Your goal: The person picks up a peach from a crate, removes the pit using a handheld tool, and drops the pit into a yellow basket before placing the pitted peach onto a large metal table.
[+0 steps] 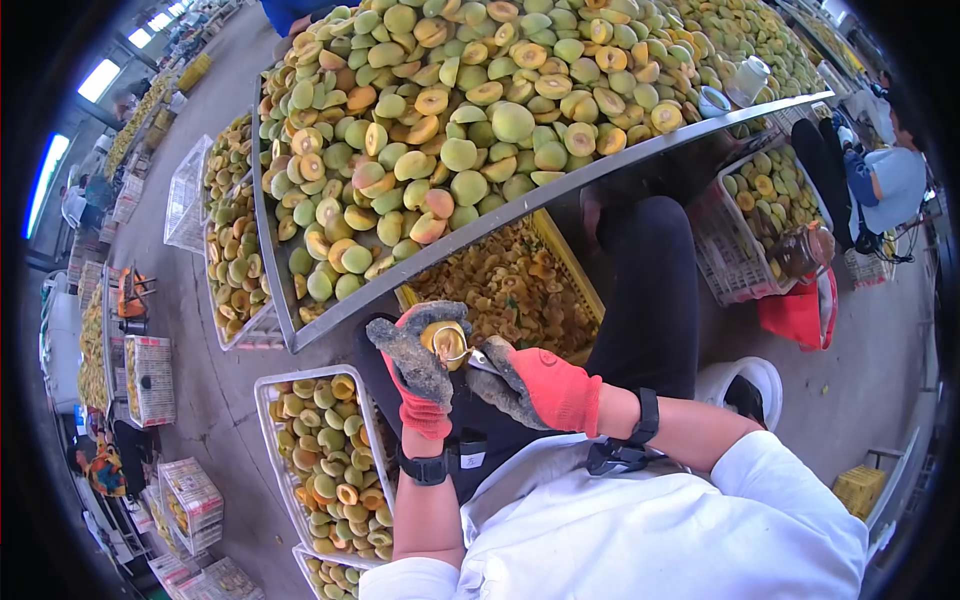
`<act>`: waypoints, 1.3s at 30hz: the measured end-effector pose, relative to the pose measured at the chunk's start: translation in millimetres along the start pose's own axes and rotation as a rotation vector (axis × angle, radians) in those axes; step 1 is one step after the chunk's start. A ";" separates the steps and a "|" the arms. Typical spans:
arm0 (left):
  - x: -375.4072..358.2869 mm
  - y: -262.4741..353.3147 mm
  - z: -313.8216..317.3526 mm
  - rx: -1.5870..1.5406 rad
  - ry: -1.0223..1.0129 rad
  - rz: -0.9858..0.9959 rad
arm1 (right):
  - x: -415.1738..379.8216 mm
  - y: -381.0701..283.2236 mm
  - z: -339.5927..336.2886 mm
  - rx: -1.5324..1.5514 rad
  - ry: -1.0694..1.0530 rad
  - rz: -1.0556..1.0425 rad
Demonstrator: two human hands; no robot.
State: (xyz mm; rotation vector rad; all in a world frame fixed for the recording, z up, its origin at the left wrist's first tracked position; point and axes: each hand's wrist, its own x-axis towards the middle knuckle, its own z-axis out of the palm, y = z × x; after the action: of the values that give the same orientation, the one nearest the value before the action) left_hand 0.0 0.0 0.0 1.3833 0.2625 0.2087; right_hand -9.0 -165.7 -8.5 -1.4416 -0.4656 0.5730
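My left hand (412,362), in a red glove with a dirty grey palm, is closed around an apricot half (440,338), cut side up. My right hand (540,388), gloved alike, grips a small metal pitting tool (479,358). The tool's curved loop lies against the cut face of the fruit; most of its handle is hidden in the glove. Both hands are above my lap, just in front of the metal-edged table (400,275) heaped with green-yellow apricots (465,155), many of them halved.
Below the table edge stands a yellow crate (575,270) of brownish scraps. A white crate of halves (262,405) is at my left, another crate (735,265) at the right. A white bucket (768,385) and red bag (800,315) stand right; a co-worker (890,185) sits beyond.
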 end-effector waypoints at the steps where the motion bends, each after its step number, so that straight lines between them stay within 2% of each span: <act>1: 0.1 0.5 -0.4 0.015 -0.002 0.022 | -0.8 1.8 2.0 -0.003 0.002 0.005; 3: -1.7 -3.3 -0.1 0.025 -0.006 0.039 | -3.9 3.3 0.1 -0.008 0.007 0.015; 5: -2.8 -4.2 -3.1 0.055 -0.019 0.041 | -4.6 -2.7 -4.8 -0.040 -0.153 0.188; 6: -2.1 -4.8 -2.4 0.049 -0.022 0.042 | -4.8 -6.4 -6.4 -0.046 -0.149 0.189; 8: -2.4 -1.6 -3.8 0.040 -0.048 -0.002 | -4.5 -15.2 -4.3 0.180 -0.206 0.252; 12: -3.4 15.5 -3.1 0.258 -0.150 0.028 | -3.2 -22.5 -0.1 0.236 -0.209 0.317; 14: -1.1 11.7 -0.1 0.224 -0.123 0.189 | -1.1 -18.2 0.9 0.377 -0.198 0.345; 15: 0.4 14.3 1.6 0.220 -0.135 0.187 | -0.7 -21.8 -0.7 0.378 -0.185 0.344; 17: 0.6 25.3 2.8 -0.005 -0.107 -0.016 | 1.0 -31.9 -2.9 0.484 -0.189 0.498; 19: -1.1 26.6 7.8 0.069 -0.074 0.002 | 1.6 -24.6 0.1 0.511 -0.161 0.497; 21: -2.5 17.8 8.4 -0.040 -0.044 -0.004 | 0.1 -23.5 1.7 0.551 -0.168 0.491; 22: -7.4 18.9 13.6 0.080 -0.020 0.088 | -0.5 -21.0 4.6 0.557 -0.176 0.491; 23: -7.3 17.7 10.7 0.086 -0.012 0.089 | -1.5 -17.3 7.5 0.512 -0.147 0.407; 24: -6.2 13.9 8.1 0.038 -0.002 0.007 | -2.1 -15.6 9.0 0.464 -0.116 0.323; 25: -5.9 9.5 6.1 -0.011 0.006 -0.076 | -2.5 -15.4 7.8 0.465 -0.121 0.325; 26: -6.2 4.9 4.6 -0.012 0.011 -0.077 | -1.9 -16.7 4.6 0.382 -0.139 0.312; 27: -5.5 0.4 3.5 0.053 0.011 -0.003 | -1.0 -17.8 1.4 0.299 -0.155 0.295; 28: -4.4 -2.6 3.0 0.118 0.009 0.071 | -0.1 -15.0 -1.0 0.173 -0.173 0.192; 29: -3.6 -4.4 2.6 0.183 0.006 0.145 | 1.2 -16.6 -1.5 0.173 -0.174 0.190; 30: -3.4 -4.2 3.8 0.184 0.007 0.147 | 2.3 -19.1 -1.7 0.305 -0.207 0.284; 31: -3.5 -4.1 5.4 0.000 -0.013 0.147 | 3.1 -20.3 -1.5 0.437 -0.239 0.377; 32: -4.0 -4.1 5.7 -0.183 -0.032 0.144 | 3.2 -17.1 -0.5 0.440 -0.241 0.377; 34: -0.9 -5.3 -3.7 -0.128 -0.050 0.107 | 4.1 -9.4 1.8 0.227 -0.228 0.183; 37: -0.3 -3.4 -3.4 -0.051 -0.044 0.051 | 3.2 -7.8 4.6 0.088 -0.158 0.096; 38: 0.2 0.6 -1.5 -0.025 -0.019 0.038 | 3.7 -11.3 3.0 0.090 -0.158 0.095; 39: -0.7 7.3 0.3 -0.021 -0.020 0.039 | 4.9 -18.9 -0.3 0.267 -0.234 0.270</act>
State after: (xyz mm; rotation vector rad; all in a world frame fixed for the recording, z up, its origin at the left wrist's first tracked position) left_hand -0.5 0.8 7.2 1.3694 0.2168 0.2294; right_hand -3.4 -163.7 10.0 -1.1931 -0.3635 0.9904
